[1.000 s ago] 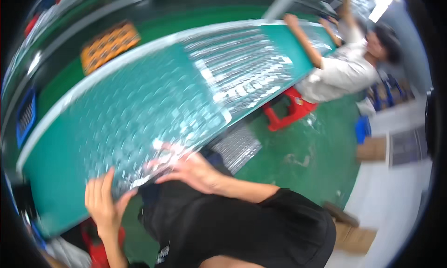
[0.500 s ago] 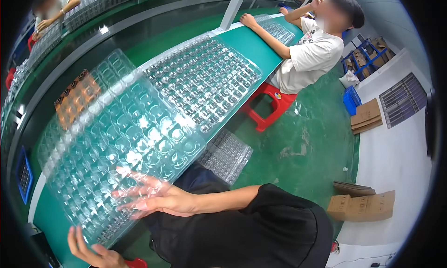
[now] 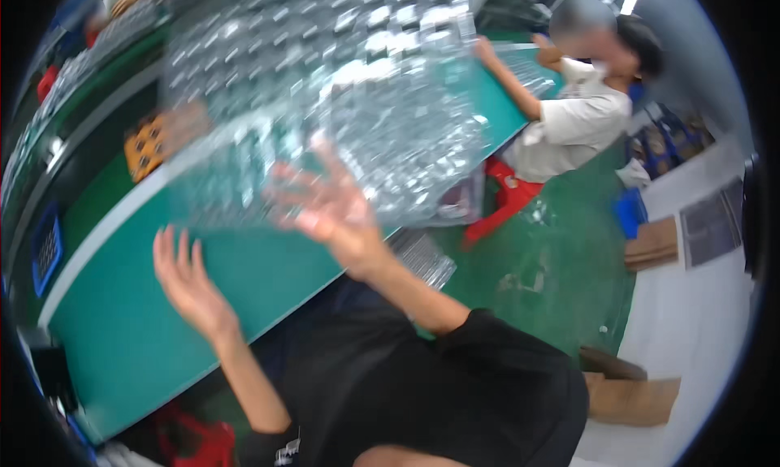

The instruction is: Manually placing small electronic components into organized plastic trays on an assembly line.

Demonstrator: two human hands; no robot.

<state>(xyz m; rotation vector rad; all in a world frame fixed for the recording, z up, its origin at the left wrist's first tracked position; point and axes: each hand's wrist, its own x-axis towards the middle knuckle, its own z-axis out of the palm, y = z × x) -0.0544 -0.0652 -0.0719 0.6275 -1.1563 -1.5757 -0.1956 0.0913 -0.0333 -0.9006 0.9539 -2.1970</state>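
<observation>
A large clear plastic tray (image 3: 268,85) with rows of moulded pockets fills the upper middle, smeared by motion. My right hand (image 3: 345,223) reaches to its near edge with fingers spread and overlapping the plastic. Whether the fingertips lie over or under the sheet, I cannot tell. My left hand (image 3: 191,288) stands just short of the tray's near left corner, over the green table (image 3: 122,337). Its fingers are stretched up and nothing is in them.
A small orange tray with dark round spots (image 3: 146,148) lies beyond the table's pale rim. At the right, a person in a white shirt (image 3: 581,126) sits on a red stool (image 3: 508,195). More clear trays (image 3: 426,256) lie below the table edge. Cardboard boxes (image 3: 634,398) stand by the wall.
The clear tray has moved away from me and to the right, uncovering the near part of the table. Both my hands have moved forward. The view has shifted and blurred.
</observation>
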